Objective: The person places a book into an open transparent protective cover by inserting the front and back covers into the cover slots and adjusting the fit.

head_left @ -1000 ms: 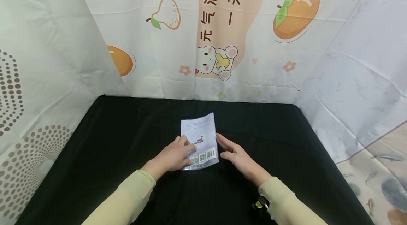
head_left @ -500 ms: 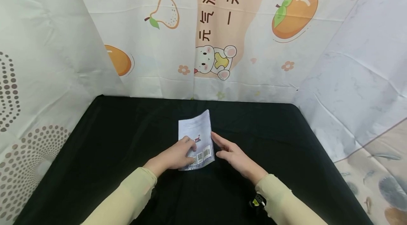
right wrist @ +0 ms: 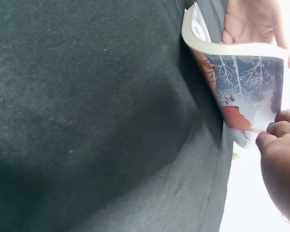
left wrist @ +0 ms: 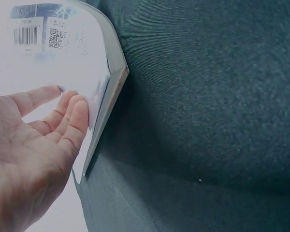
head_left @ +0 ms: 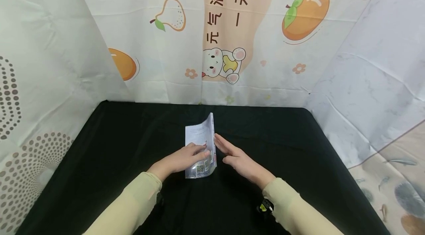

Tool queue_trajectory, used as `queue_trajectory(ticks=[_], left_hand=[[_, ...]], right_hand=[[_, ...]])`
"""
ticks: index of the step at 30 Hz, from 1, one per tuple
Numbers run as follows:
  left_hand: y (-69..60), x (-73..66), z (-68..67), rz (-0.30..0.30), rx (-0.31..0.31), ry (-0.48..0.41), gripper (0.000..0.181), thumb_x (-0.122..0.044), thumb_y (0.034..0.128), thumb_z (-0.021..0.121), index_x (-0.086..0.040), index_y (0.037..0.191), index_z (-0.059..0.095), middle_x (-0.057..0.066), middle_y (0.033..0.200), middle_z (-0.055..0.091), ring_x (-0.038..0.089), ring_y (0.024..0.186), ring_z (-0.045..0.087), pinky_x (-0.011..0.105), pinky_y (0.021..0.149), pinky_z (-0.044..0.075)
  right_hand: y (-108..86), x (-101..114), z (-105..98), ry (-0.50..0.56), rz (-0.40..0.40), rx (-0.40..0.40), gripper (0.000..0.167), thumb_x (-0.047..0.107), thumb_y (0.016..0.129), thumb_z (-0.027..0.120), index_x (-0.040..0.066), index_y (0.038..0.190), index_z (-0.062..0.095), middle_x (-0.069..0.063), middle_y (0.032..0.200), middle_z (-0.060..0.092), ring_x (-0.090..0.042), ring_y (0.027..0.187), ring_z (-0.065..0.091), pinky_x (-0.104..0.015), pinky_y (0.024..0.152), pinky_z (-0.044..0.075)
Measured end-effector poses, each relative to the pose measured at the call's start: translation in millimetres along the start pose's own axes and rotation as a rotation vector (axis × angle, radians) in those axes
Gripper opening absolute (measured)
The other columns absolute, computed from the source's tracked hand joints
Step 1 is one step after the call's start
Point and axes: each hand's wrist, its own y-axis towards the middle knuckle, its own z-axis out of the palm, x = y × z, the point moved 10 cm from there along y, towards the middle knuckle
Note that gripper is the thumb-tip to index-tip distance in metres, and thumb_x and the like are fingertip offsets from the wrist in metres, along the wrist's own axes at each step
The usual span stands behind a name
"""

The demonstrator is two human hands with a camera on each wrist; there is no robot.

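Note:
A thin paperback book (head_left: 196, 130) lies back cover up on the black tabletop, its right side lifted and curling upward. Barcodes show on the pale back cover (left wrist: 63, 58) in the left wrist view. My left hand (head_left: 180, 158) rests across that cover, fingers slightly bent against it and thumb reaching towards the raised side. Beyond the lifted side is my right hand (head_left: 245, 163), its fingers extended and their tips against the book. In the right wrist view, my right hand (right wrist: 282, 159) touches the illustrated front cover (right wrist: 244, 79), which has white trees and a red patch.
Black cloth (head_left: 132, 146) covers the table around the book. White printed curtains (head_left: 166, 61) hang behind it and at both sides. A dark device with a yellow-green part (head_left: 265, 206) sits at the right wrist.
The book's right side has risen and tilted leftward, bending the book. My right hand has moved left with it. My left thumb has moved right and up across the cover.

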Motion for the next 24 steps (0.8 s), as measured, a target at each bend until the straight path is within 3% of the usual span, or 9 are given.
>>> queue_trajectory(ticks=[11,20,24], left_hand=[[-1.7,2.6,-2.9,-0.060,-0.002,-0.027,0.090,-0.082,0.0920,0.038,-0.018,0.153,0.046,0.010,0.146,0.051,0.028,0.128,0.053,0.056,0.108,0.044],[-3.4,-1.5,-2.6,-0.010,-0.006,-0.124,0.092,-0.081,0.0914,0.044,-0.013,0.153,0.040,0.012,0.148,0.049,0.027,0.126,0.056,0.055,0.105,0.047],[-4.6,-2.5,-1.0,0.003,0.007,-0.152,0.092,-0.079,0.0925,0.045,-0.017,0.160,0.031,0.012,0.154,0.048,0.029,0.132,0.055,0.056,0.106,0.046]], right_hand=[[12.8,8,9,-0.124,-0.036,0.026,0.078,-0.003,0.101,0.036,0.031,0.165,0.008,0.008,0.168,0.021,-0.015,0.156,0.009,-0.057,0.123,0.014],[21.8,9,19,-0.197,-0.055,0.038,0.080,-0.006,0.099,0.035,0.030,0.165,0.008,0.014,0.165,0.024,-0.015,0.157,0.004,-0.058,0.125,0.008],[23.1,7,21,-0.206,-0.040,0.038,0.081,-0.005,0.098,0.035,0.031,0.165,0.009,0.016,0.164,0.026,-0.017,0.157,0.004,-0.059,0.124,0.008]])
